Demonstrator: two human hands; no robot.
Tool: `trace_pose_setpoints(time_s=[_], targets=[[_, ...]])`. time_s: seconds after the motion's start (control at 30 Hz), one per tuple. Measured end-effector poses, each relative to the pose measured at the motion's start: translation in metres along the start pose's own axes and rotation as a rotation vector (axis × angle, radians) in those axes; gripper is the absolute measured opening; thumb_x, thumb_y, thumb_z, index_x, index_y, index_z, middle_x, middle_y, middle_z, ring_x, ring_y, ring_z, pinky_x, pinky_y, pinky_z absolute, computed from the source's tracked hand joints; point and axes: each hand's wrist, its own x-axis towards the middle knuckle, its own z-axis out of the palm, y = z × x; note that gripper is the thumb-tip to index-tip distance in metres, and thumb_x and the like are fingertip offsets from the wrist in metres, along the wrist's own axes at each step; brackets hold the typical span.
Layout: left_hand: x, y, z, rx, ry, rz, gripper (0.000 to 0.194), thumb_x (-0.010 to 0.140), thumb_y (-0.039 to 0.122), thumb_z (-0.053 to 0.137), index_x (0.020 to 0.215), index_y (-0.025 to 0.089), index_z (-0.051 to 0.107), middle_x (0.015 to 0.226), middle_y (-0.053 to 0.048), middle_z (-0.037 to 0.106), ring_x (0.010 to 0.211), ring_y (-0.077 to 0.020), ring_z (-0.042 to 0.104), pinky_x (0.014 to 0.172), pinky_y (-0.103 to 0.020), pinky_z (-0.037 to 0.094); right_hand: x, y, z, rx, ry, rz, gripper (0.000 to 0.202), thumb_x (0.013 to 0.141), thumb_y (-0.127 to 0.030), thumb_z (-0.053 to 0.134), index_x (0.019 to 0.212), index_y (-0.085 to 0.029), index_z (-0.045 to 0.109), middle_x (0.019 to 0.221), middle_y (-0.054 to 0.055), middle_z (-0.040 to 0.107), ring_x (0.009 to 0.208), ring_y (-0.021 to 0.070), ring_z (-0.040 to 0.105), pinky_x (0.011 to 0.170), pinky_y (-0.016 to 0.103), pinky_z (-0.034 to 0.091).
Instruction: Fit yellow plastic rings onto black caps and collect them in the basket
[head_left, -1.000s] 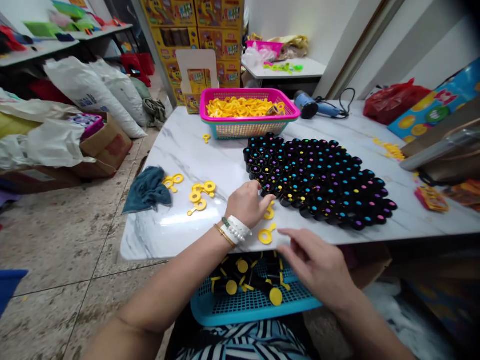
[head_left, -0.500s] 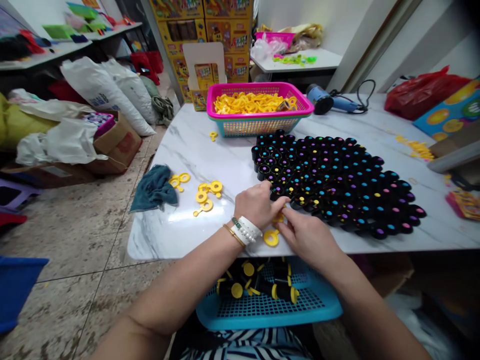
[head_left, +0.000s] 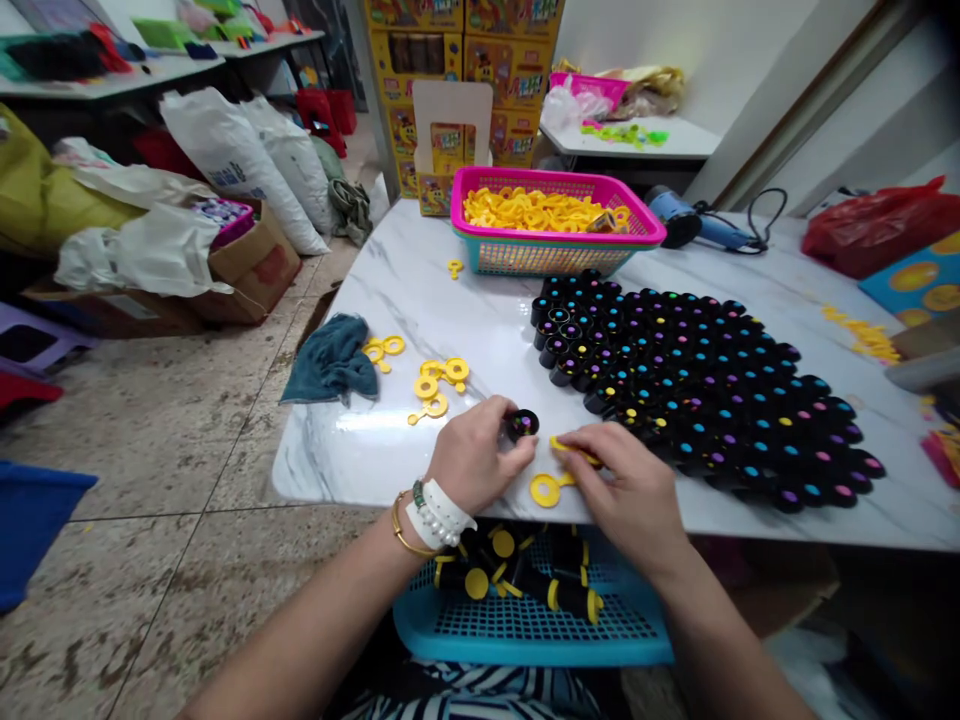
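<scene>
My left hand [head_left: 478, 455] is closed round a small black cylinder [head_left: 523, 424] with a purple dot inside its top, near the table's front edge. Pinched in my right hand [head_left: 626, 485] is a yellow ring-shaped piece [head_left: 564, 446], partly hidden by the fingers. Below it, a second yellow ring piece [head_left: 545, 490] lies on the marble-patterned table [head_left: 360, 440]. To the right stand many black cylinders [head_left: 697, 380] with coloured dots, packed together. A blue basket [head_left: 532, 645] under the table edge holds several black cylinders with yellow caps [head_left: 577, 600].
A pink basket [head_left: 652, 225] full of yellow pieces stands at the back. Left of my hands lie loose yellow rings [head_left: 435, 405] and a dark teal cloth [head_left: 334, 360]. A blue heat-gun-like tool [head_left: 720, 230] with a cord and a red bag [head_left: 870, 230] are farther right.
My left hand has moved left and down, drawing a black cylinder away from the group. My right hand has separated from it and holds a yellow ring piece. The view has shifted slightly.
</scene>
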Motion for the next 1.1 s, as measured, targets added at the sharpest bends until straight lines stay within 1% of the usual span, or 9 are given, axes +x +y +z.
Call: trace_pose_setpoints(time_s=[0.07,0.17,0.23,0.33,0.43,0.7,0.8,0.93,1.1], targets=[[0.000,-0.002,0.001,-0.042,0.001,0.036,0.028,0.078,0.027,0.068,0.103,0.015,0.063,0.086,-0.004,0.068,0.064,-0.0123,0.057,0.064,-0.026,0.049,0.007,-0.008,-0.001,0.220,-0.019,0.212,0.015,0.088,-0.031,0.062,0.094,-0.019,0.070,0.075,0.003,0.065,0.058,0.0138,0.060,0.053,0.026,0.049],[0.001,-0.005,0.002,-0.076,-0.013,0.071,0.028,0.079,0.024,0.069,0.104,0.015,0.065,0.091,-0.005,0.067,0.068,-0.0128,0.058,0.068,-0.027,0.050,0.022,-0.017,-0.003,0.462,-0.201,0.458,0.025,0.084,-0.040,0.067,0.095,-0.018,0.071,0.048,-0.005,0.052,0.035,0.0078,0.042,0.034,0.020,0.033],[0.002,-0.007,0.001,-0.098,-0.012,0.068,0.024,0.079,0.023,0.070,0.101,0.015,0.068,0.088,-0.005,0.064,0.069,-0.0128,0.057,0.066,-0.026,0.049,0.034,-0.019,0.000,0.487,-0.240,0.456,0.024,0.079,-0.039,0.072,0.088,-0.017,0.074,0.052,-0.004,0.055,0.036,0.0060,0.042,0.035,0.019,0.033],[0.003,-0.009,-0.001,-0.122,-0.012,0.058,0.022,0.080,0.026,0.071,0.099,0.016,0.070,0.079,-0.002,0.059,0.066,-0.0123,0.054,0.063,-0.025,0.047,0.047,-0.015,0.009,0.463,-0.205,0.424,0.023,0.073,-0.037,0.076,0.080,-0.015,0.075,0.058,-0.002,0.059,0.040,0.0048,0.044,0.036,0.018,0.034],[0.004,-0.009,-0.003,-0.124,-0.063,0.051,0.020,0.080,0.029,0.072,0.097,0.018,0.071,0.073,0.000,0.056,0.065,-0.0122,0.053,0.064,-0.025,0.044,0.051,-0.011,0.018,0.518,-0.221,0.498,0.027,0.074,-0.040,0.075,0.084,-0.014,0.074,0.046,-0.004,0.055,0.036,0.0062,0.043,0.034,0.018,0.034],[0.004,-0.008,-0.003,-0.075,-0.142,0.022,0.010,0.082,0.023,0.067,0.091,0.019,0.069,0.068,0.002,0.057,0.066,-0.0130,0.053,0.065,-0.025,0.042,0.048,-0.012,0.027,0.575,-0.165,0.598,0.037,0.070,-0.040,0.079,0.093,-0.014,0.067,0.045,-0.004,0.059,0.034,0.0079,0.048,0.035,0.018,0.038],[0.004,-0.006,-0.005,-0.065,-0.140,0.021,0.007,0.082,0.023,0.066,0.087,0.019,0.069,0.067,0.001,0.059,0.065,-0.0132,0.054,0.063,-0.025,0.042,0.049,-0.009,0.027,0.575,-0.222,0.602,0.035,0.073,-0.043,0.077,0.091,-0.016,0.064,0.040,-0.005,0.055,0.030,0.0080,0.044,0.031,0.017,0.035],[0.008,-0.005,-0.013,-0.222,-0.191,-0.067,0.014,0.084,0.031,0.063,0.086,0.018,0.069,0.064,0.001,0.063,0.059,-0.0119,0.056,0.059,-0.024,0.042,0.048,-0.007,0.024,0.573,-0.315,0.556,0.031,0.076,-0.045,0.073,0.080,-0.019,0.058,0.038,-0.008,0.051,0.027,0.0071,0.040,0.028,0.016,0.031],[0.016,-0.008,-0.013,-0.421,-0.277,-0.201,0.023,0.091,0.032,0.052,0.077,0.017,0.061,0.061,0.002,0.062,0.056,-0.0102,0.056,0.057,-0.022,0.043,0.045,-0.008,0.028,0.587,-0.277,0.548,0.029,0.081,-0.046,0.067,0.081,-0.021,0.052,0.039,-0.009,0.049,0.029,0.0079,0.039,0.029,0.017,0.030]])
